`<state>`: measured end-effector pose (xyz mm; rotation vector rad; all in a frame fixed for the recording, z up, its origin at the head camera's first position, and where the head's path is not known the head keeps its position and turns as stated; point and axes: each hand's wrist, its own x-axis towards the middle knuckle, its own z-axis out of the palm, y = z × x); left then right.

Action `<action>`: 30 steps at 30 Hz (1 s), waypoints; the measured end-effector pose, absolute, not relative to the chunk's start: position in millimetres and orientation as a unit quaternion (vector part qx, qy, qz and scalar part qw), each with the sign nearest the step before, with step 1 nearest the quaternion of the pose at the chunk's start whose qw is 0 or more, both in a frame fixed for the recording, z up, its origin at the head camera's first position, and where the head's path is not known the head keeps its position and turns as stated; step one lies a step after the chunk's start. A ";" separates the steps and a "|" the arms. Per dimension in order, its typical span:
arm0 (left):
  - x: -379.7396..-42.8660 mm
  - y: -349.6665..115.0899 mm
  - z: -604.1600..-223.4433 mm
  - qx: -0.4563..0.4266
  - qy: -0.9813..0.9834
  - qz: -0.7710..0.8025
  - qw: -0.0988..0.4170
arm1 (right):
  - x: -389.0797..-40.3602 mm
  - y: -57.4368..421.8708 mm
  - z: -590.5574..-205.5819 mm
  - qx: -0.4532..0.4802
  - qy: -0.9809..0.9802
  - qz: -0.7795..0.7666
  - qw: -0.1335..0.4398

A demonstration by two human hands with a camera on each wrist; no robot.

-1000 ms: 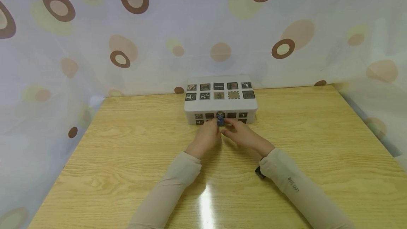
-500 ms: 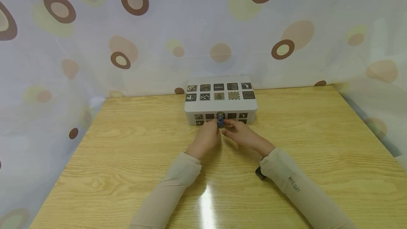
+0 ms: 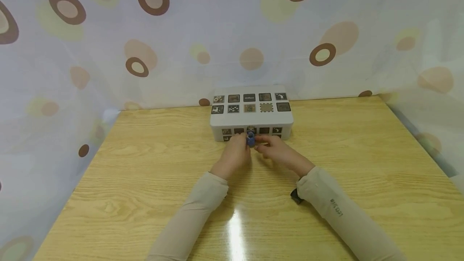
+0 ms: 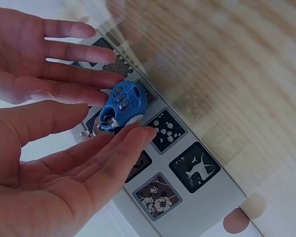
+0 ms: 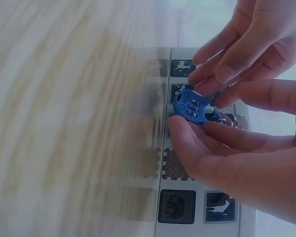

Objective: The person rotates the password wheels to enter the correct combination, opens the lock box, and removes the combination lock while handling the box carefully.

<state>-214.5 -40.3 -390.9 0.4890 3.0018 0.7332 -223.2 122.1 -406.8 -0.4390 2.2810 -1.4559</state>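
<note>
A small blue combination padlock (image 3: 251, 138) with several number dials hangs by its shackle from the metal clasp on the front of a white box (image 3: 251, 120). In the left wrist view, the dials of the padlock (image 4: 123, 102) face the camera. My left hand (image 3: 235, 154) is at the padlock's left side, its fingertips touching the body and its thumb apart from it. From the other side, my right hand (image 3: 279, 153) brings its fingertips against the padlock (image 5: 191, 106), thumb held away. Neither hand wraps round it.
Square dark pictures of animals and plants cover the box's lid and front. The box stands at the back of a wood-grain table (image 3: 145, 196). A white curtain (image 3: 232, 23) with brown and yellow ovals hangs behind it.
The padlock's body has tilted slightly between the fingertips. My left hand has shifted a little to the left and up. Both hands stay at the padlock, and the box has not moved.
</note>
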 end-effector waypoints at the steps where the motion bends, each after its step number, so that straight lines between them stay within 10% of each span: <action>1: -214.9 -40.2 -390.1 0.152 0.960 0.236 0.012 | -223.1 122.4 -405.9 -0.152 0.812 -0.526 0.200; 30: -218.6 -40.8 -389.7 0.139 0.946 0.288 0.047 | -219.5 117.7 -397.7 -0.054 0.735 -0.639 0.222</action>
